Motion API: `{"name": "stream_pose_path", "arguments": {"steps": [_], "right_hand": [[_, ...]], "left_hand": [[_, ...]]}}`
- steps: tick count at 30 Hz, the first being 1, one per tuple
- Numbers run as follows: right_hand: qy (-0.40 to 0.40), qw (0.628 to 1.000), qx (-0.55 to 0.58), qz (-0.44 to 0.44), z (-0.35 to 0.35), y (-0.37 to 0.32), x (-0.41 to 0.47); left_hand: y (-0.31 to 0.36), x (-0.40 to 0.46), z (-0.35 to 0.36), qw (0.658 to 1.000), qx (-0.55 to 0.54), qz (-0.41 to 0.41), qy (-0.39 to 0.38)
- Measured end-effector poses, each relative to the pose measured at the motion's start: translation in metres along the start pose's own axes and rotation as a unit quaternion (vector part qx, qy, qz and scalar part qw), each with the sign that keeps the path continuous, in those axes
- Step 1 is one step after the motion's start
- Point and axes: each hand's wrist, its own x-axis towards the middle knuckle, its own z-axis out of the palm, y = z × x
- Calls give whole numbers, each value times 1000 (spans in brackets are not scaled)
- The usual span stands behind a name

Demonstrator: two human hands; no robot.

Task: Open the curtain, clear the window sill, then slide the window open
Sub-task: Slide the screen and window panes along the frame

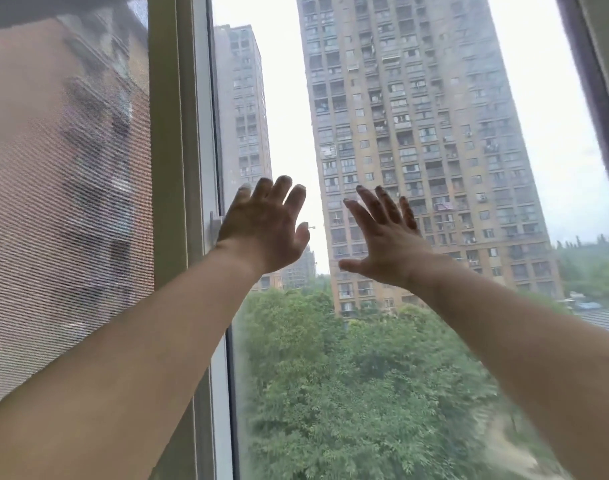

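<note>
A large sliding window pane [434,358] fills the middle and right of the view, with tower blocks and trees behind it. Its white vertical frame [206,133] runs down the left side, with a small handle [213,227] on it. My left hand [265,226] is raised with fingers spread, flat against the glass right beside that frame and handle. My right hand [382,240] is also spread and pressed to the glass, a little to the right of the left hand. Neither hand holds anything. The sill and curtain are out of view.
On the left is a mesh insect screen [64,202] over another pane, with a brick-red building behind it. A dark frame edge [587,98] slants down the far right.
</note>
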Motion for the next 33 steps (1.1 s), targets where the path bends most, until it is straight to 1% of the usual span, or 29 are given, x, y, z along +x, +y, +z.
{"name": "stream_pose_path", "arguments": {"steps": [3, 8, 11, 14, 17, 20, 23, 26, 28, 30, 33], "right_hand": [[10, 1000, 11, 21, -9, 39, -13], [11, 999, 14, 31, -26, 111, -42], [-1, 1000, 7, 23, -34, 153, -61], [-18, 999, 6, 26, -41, 190, -75], [-27, 999, 12, 33, -49, 217, -80], [-10, 998, 40, 37, -57, 235, -79], [6, 997, 62, 50, -58, 251, -81], [18, 992, 87, 86, -54, 269, -82], [22, 988, 102, 117, -53, 282, -84], [28, 979, 134, 152, -54, 297, -90], [38, 963, 205, 172, -63, 315, -97]], "left_hand": [[27, 8, -8, 1000, -4, 8, -9], [92, 24, -31, 1000, -14, 14, -18], [132, 35, -43, 999, -10, 18, -34], [164, 44, -51, 998, -32, 3, -48], [185, 52, -53, 996, -29, 25, -76], [195, 62, -57, 996, -31, 21, -80], [207, 76, -58, 996, -40, 38, -77], [226, 90, -56, 992, -73, 79, -58], [242, 91, -51, 984, -83, 148, -50], [259, 90, -45, 971, -70, 218, -62], [274, 88, -37, 961, -23, 258, -97]]}}
